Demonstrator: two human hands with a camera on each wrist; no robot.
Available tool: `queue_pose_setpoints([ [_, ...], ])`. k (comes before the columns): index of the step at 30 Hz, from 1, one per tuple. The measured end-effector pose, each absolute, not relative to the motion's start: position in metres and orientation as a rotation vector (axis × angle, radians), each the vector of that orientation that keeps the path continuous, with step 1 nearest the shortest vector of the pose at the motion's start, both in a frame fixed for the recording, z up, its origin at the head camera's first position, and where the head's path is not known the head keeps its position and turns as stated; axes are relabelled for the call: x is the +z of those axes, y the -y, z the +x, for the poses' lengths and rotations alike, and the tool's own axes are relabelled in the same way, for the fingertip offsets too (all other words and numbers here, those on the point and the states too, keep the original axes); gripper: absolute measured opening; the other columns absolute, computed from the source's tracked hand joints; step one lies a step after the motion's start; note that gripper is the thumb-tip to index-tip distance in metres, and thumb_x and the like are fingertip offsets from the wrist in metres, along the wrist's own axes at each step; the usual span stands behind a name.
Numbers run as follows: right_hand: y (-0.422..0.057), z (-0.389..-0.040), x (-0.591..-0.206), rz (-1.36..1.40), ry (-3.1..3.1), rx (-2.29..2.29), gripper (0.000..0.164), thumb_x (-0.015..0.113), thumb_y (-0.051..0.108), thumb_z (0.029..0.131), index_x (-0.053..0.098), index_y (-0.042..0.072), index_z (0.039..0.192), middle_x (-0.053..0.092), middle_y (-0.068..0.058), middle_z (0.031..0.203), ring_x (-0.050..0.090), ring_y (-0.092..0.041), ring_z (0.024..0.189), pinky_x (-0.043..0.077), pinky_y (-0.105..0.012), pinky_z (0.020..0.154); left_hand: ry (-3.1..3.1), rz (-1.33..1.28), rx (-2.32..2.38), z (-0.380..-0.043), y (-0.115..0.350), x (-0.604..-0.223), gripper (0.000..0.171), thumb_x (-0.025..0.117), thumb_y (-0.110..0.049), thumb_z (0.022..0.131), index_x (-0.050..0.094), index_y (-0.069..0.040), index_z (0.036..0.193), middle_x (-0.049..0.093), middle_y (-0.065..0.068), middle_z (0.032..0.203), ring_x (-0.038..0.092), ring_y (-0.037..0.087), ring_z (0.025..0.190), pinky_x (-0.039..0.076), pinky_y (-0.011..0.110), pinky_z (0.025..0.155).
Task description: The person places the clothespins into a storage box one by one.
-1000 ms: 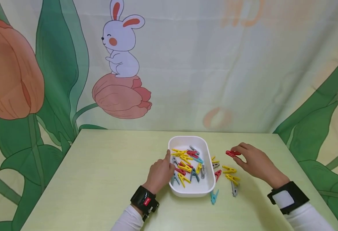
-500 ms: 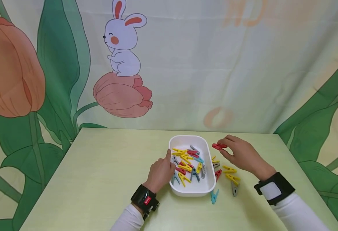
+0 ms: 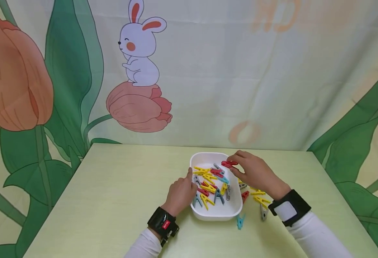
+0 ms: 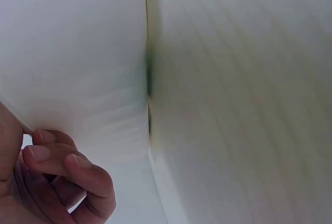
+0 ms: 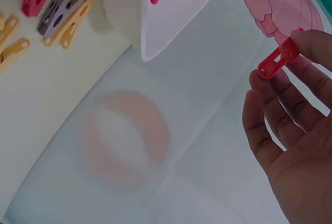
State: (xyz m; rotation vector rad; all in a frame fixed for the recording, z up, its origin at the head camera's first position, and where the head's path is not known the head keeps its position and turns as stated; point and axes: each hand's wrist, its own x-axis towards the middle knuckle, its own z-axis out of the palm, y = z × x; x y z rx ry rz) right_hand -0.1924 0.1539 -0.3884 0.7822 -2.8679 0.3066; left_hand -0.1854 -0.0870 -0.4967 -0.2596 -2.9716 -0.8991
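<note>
While my right hand (image 3: pixel 256 172) is pinching a red clothespin (image 3: pixel 229 164) by thumb and fingertips, it is hanging over the far right rim of the white tray (image 3: pixel 216 216); my left hand (image 3: pixel 180 195) is laying its forefinger along the opposite rim, though I cannot tell whether its thumb is gripping. More clothespins (image 3: pixel 207 188) are lying between my hands, a blue clothespin (image 3: pixel 240 222) nearer me on the surface (image 3: pixel 137 186). I should be pinching lightly, clearing the rim, steadying the tray left-handed
</note>
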Motion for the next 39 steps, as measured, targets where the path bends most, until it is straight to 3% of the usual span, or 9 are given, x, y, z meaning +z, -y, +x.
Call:
queue_pose_setpoints([
  [19,-0.12,-0.196,-0.433,0.87,2.938,0.323,0.035,0.073,0.032,0.088,0.069,0.019,0.12,0.066,0.0,0.114,0.063,-0.015,0.096,0.055,-0.035,0.088,2.981,-0.257,-0.892,-0.188,0.087,-0.499,0.063,0.055,-0.02,0.095,0.035,0.001,0.15,0.048,0.003,0.057,0.046,0.016,0.049,0.03,0.028,0.046],
  [28,-0.112,-0.194,-0.443,0.835,3.05,0.351,0.033,0.074,0.031,0.087,0.069,0.021,0.117,0.064,-0.004,0.13,0.059,-0.025,0.123,0.05,-0.045,0.099,3.015,-0.238,-0.911,-0.188,0.086,-0.498,0.064,0.057,-0.022,0.096,0.033,-0.002,0.152,0.049,0.003,0.058,0.048,0.018,0.05,0.03,0.028,0.048],
  [36,-0.112,-0.192,-0.448,0.821,3.08,0.36,0.034,0.075,0.032,0.086,0.069,0.021,0.118,0.062,-0.005,0.133,0.059,-0.025,0.122,0.05,-0.045,0.1,3.013,-0.239,-0.891,-0.189,0.087,-0.499,0.063,0.056,-0.022,0.096,0.034,-0.001,0.151,0.049,0.004,0.059,0.047,0.018,0.051,0.03,0.028,0.048],
  [39,-0.113,-0.191,-0.45,0.859,3.087,0.386,0.045,0.075,0.037,0.085,0.064,0.02,0.126,0.058,-0.006,0.139,0.057,-0.026,0.125,0.048,-0.047,0.101,3.01,-0.245,-0.885,-0.189,0.087,-0.499,0.063,0.056,-0.022,0.096,0.034,-0.001,0.151,0.049,0.004,0.059,0.047,0.018,0.051,0.031,0.028,0.048],
])
